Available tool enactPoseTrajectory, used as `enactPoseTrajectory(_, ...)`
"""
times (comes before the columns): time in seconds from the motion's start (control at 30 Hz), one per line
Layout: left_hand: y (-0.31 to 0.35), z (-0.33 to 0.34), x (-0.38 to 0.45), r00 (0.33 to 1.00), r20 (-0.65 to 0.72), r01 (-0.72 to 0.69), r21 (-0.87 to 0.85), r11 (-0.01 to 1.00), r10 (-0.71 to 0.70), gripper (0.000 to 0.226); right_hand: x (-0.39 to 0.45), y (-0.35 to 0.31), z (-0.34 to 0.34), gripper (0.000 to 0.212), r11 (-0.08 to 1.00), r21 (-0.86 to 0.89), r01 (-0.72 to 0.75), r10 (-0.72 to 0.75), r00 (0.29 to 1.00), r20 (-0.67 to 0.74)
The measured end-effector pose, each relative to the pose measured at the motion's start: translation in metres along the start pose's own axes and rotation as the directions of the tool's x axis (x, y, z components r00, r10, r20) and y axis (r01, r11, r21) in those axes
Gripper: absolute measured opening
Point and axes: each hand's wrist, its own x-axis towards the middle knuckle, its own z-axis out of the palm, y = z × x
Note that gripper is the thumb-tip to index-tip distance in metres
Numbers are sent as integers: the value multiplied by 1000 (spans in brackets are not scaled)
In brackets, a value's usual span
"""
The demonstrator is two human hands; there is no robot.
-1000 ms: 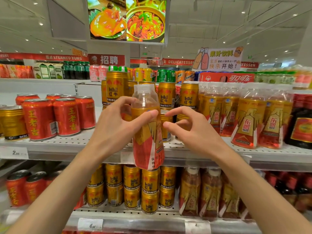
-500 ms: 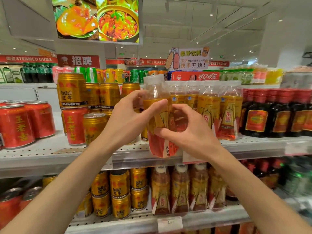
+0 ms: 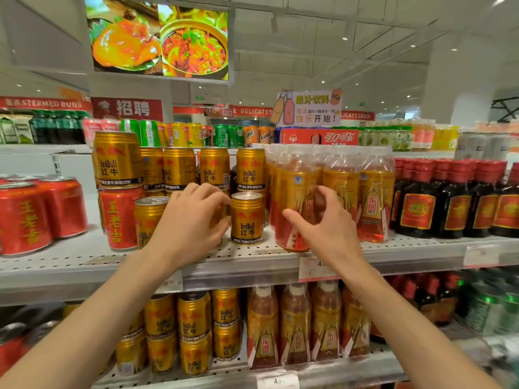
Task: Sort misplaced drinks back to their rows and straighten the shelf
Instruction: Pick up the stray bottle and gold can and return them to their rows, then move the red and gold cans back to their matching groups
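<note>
An orange drink bottle (image 3: pixel 295 192) with a red and gold label stands on the middle shelf (image 3: pixel 252 259), at the front left of the row of matching bottles (image 3: pixel 373 197). My right hand (image 3: pixel 325 231) is curled round its lower half, thumb across the front. My left hand (image 3: pixel 188 223) reaches among the gold Red Bull cans, its fingers curled on a gold can (image 3: pixel 222 214) that it mostly hides. Another gold can (image 3: pixel 246 220) stands just right of it. A red can (image 3: pixel 119 217) sits among the gold ones, under a stacked gold can (image 3: pixel 118 161).
Red cans (image 3: pixel 33 214) fill the shelf's left end and dark bottles with red caps (image 3: pixel 449 200) its right end. The lower shelf (image 3: pixel 309 374) holds more gold cans (image 3: pixel 193 329) and orange bottles (image 3: pixel 297 327). Price tags hang on the shelf edges.
The orange bottle, held up in front of the shelf by both hands, now stands in the bottle row. My left hand let go of it and moved left to a gold can.
</note>
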Motion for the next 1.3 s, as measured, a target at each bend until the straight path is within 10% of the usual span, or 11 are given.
enactPoseTrajectory(0.67, -11, 9, -8, 998, -62, 20, -77, 997, -25, 28, -11, 2, 24, 101, 987, -159, 25, -34, 998, -55)
enactPoseTrajectory(1.3, -42, -15, -135, 906, 5, 325, -648, 689, -423, 22, -104, -25, 57, 12, 933, 331, -140, 95, 984, 148)
